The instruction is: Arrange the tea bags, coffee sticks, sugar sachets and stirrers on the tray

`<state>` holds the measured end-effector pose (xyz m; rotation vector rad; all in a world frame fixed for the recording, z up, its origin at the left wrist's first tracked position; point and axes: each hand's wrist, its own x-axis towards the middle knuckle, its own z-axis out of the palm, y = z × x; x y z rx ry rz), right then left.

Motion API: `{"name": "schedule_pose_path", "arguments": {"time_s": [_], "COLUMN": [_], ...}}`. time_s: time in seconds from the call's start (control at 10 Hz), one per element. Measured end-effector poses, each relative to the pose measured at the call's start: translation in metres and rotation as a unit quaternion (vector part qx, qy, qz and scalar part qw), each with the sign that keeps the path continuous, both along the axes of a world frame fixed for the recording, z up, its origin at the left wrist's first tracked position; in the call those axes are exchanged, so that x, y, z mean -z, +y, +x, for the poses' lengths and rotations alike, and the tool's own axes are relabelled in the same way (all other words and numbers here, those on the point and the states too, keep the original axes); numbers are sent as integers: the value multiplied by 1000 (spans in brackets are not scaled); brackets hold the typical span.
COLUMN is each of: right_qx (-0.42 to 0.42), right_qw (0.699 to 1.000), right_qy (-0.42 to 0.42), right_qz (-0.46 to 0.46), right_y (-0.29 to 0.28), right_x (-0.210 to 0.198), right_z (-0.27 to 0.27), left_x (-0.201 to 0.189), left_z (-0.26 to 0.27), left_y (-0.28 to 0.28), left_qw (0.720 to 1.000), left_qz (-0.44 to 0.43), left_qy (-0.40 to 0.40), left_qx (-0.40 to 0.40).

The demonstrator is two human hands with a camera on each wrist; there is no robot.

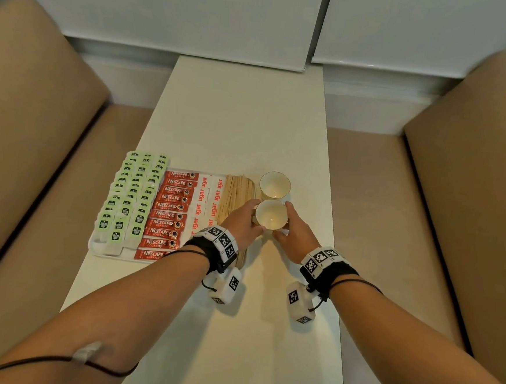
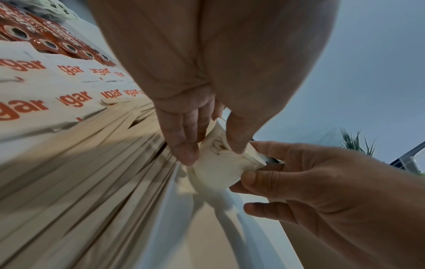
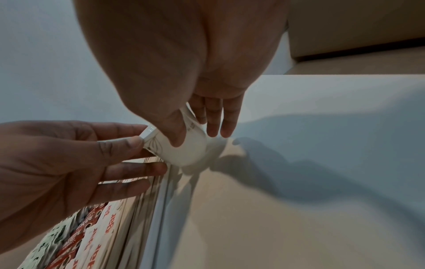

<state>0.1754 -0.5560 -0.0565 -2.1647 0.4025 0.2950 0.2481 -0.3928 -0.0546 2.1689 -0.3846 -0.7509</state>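
A white tray on the table's left holds rows of green tea bags, red coffee sticks, white sugar sachets and wooden stirrers. Just right of the tray stand two white cups, the far cup and the near cup. My left hand and right hand curl round the near cup from either side. In the left wrist view, thumb and fingers of my left hand pinch the cup. The right wrist view shows my right hand gripping that cup.
The narrow white table runs away from me between two beige sofa seats. A white wall panel closes the far end. Bare tabletop lies beyond the cups and on the near side of my wrists.
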Motion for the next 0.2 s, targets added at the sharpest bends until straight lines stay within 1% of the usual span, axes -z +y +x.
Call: {"name": "schedule_pose_path", "arguments": {"time_s": [0.1, 0.2], "right_qx": [5, -1], "right_qw": [1000, 1000], "right_qy": [21, 28], "right_qz": [0, 0], "right_y": [-2, -7], "right_x": [1, -8], "right_z": [0, -3], "left_x": [-1, -5], "left_z": [-1, -2], "left_y": [2, 7], "left_qw": [1000, 1000], "left_qz": [-7, -1], "left_qy": [1, -4], "left_qx": [-5, -22]}}
